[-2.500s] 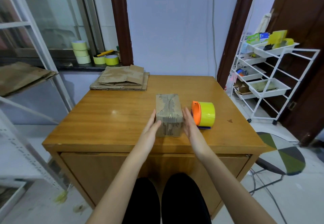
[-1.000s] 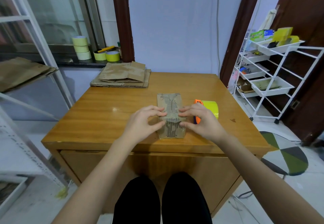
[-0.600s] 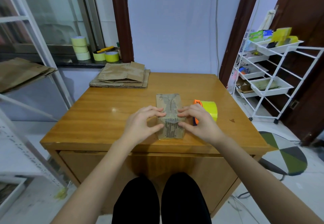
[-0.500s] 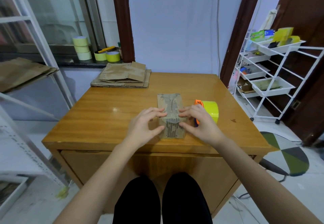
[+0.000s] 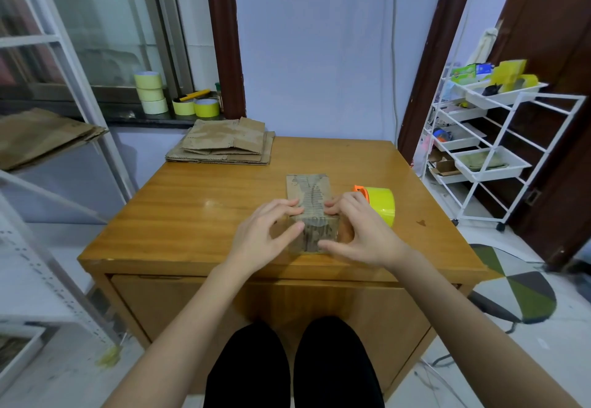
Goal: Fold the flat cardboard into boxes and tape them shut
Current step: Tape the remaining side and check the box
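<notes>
- Cardboard box (image 5: pixel 309 203): a small, folded brown box with clear tape over its top and near face, standing on the wooden table (image 5: pixel 192 215) close to the front edge, slightly right of centre.
- Left hand (image 5: pixel 263 238): grips the near left corner of the box, with curled fingers on the top surface and the thumb pressed against the near face.
- Right hand (image 5: pixel 358 231): mirrors the left at the near right corner, fingers curled over the top edge and thumb laid along the lower part of the near face. Both hands clasp the box between them; their fingertips on top are close but do not meet.
- Tape roll (image 5: pixel 380 204): a yellow roll on an orange dispenser, resting on the table just to the right of the box, partly hidden behind the right hand.
- Flat cardboard stack (image 5: pixel 224 142): unfolded sheets piled at the far left corner of the table, well apart from the box.
- Spare tape rolls (image 5: pixel 150 92): pale yellow rolls stacked on the window ledge behind the table, with two more rolls beside them.
- White wire cart (image 5: pixel 486 139): tiered trays holding assorted items, standing on the floor to the right of the table.
- More cardboard sheets (image 5: pixel 41 136) lie on a metal shelf at the left.
</notes>
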